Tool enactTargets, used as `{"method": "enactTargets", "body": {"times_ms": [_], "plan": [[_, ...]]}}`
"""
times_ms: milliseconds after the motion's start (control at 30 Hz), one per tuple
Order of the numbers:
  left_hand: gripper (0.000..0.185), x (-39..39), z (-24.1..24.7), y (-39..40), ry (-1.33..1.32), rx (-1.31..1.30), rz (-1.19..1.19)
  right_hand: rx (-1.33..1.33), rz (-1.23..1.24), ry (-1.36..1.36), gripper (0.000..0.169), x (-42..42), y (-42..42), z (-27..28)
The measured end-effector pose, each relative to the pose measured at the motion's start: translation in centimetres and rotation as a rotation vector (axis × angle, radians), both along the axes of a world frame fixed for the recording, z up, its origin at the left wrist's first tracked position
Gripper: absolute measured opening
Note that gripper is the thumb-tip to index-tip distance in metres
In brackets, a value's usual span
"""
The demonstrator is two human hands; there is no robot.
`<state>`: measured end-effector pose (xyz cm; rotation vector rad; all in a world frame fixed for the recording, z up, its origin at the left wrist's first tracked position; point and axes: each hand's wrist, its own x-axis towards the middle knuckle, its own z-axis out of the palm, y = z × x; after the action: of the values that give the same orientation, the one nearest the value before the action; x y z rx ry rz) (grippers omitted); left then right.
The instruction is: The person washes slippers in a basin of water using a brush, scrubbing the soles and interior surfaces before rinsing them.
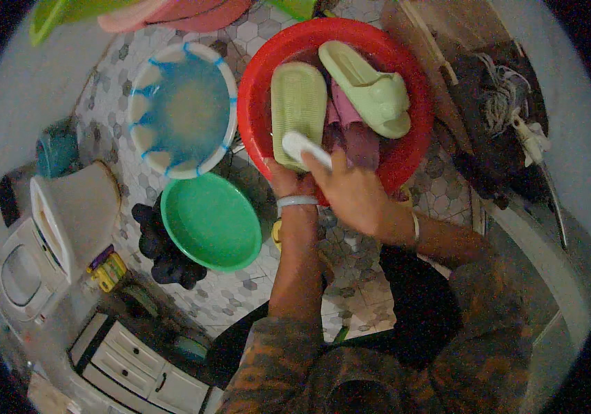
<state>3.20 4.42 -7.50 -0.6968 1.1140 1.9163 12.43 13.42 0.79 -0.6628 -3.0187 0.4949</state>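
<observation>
A pale green slipper (pixel 299 103), with its ribbed face up, lies over the red basin (pixel 256 77). My left hand (pixel 293 178) grips its near end at the basin's rim. In my right hand (pixel 352 189) is a white brush (pixel 306 147), laid against the slipper near that end; its bristles are hidden. The matching slipper (pixel 368 90) rests on its side at the right inside the basin. Between the two, pink footwear (pixel 347 108) sits partly under dark water, and its full shape cannot be made out.
A white and blue basin (pixel 184 111) of cloudy water stands left of the red one. Nearer me is a green basin (pixel 211 222) beside black footwear (pixel 155 253). A toilet (pixel 75 217) and a white cabinet (pixel 135 357) line the left. A string mop (pixel 500 98) lies at right.
</observation>
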Motion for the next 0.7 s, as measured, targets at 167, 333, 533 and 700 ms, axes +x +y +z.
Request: {"method": "enactTargets", "body": {"times_ms": [167,333,533,700], "plan": [[0.065,2.0,-0.1,1.1,-0.035,0.013,0.028,-0.007,-0.075,0.064,0.047,-2.8,5.0,-5.0],[0.065,0.8,2.1,1.7,-0.01,0.021,0.08,-0.093,-0.027,-0.115,0.049,-3.2,1.7,-1.3],[0.064,0.8,-0.1,-0.7,0.002,-0.069,0.015,-0.116,0.088,-0.07,0.052,-1.3,0.1,-1.2],[0.066,0.7,1.9,1.9,-0.012,0.018,-0.034,0.005,-0.132,0.044,0.046,-5.6,6.3,-4.4]]}}
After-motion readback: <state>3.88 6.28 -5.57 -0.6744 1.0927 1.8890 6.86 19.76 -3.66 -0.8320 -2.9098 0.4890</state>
